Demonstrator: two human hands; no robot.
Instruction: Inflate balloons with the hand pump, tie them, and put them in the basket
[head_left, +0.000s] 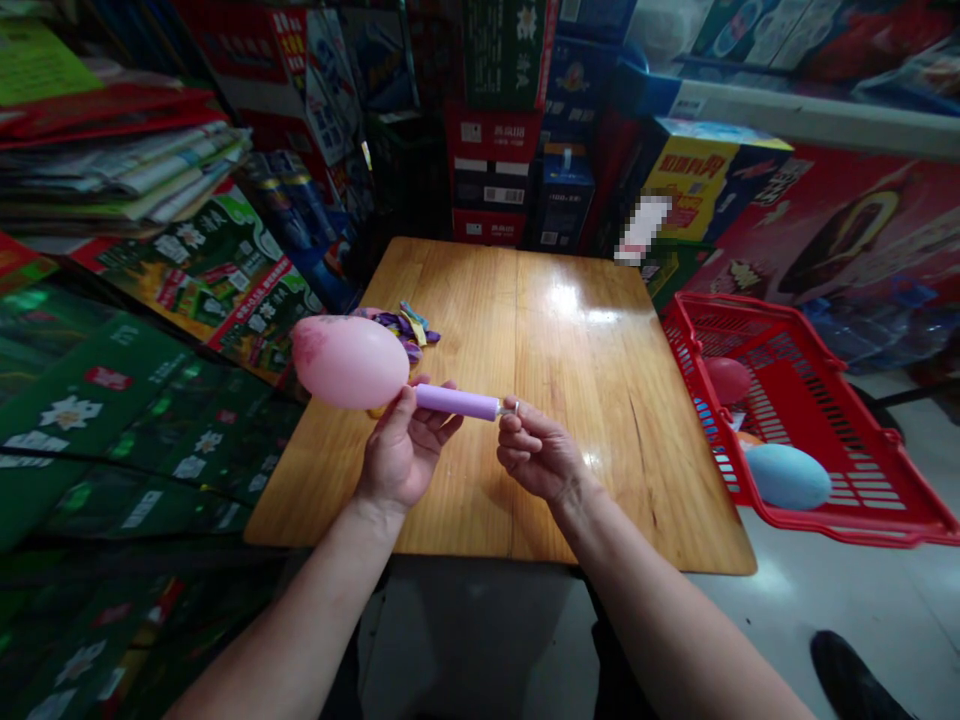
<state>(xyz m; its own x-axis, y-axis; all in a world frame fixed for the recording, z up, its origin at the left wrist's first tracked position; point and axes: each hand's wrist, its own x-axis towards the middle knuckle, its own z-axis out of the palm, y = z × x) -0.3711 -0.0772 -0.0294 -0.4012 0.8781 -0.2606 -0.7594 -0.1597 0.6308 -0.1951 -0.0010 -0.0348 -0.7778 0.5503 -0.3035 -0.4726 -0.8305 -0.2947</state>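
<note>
Over a wooden table (570, 400), my left hand (405, 445) is closed round the front end of a purple hand pump (457, 402), where the neck of a partly inflated pink balloon (349, 360) sits on the nozzle. My right hand (534, 450) is pinched on the pump's handle end at the right. The balloon points left, above the table's left edge. A small heap of limp, uninflated balloons (405, 328) lies on the table just behind it.
A red plastic basket (817, 350) stands right of the table, holding a blue balloon (787, 476) and a pink-red one (726, 378). Stacked cartons and boxes crowd the left side and the back. A dark shoe (855, 675) shows at bottom right.
</note>
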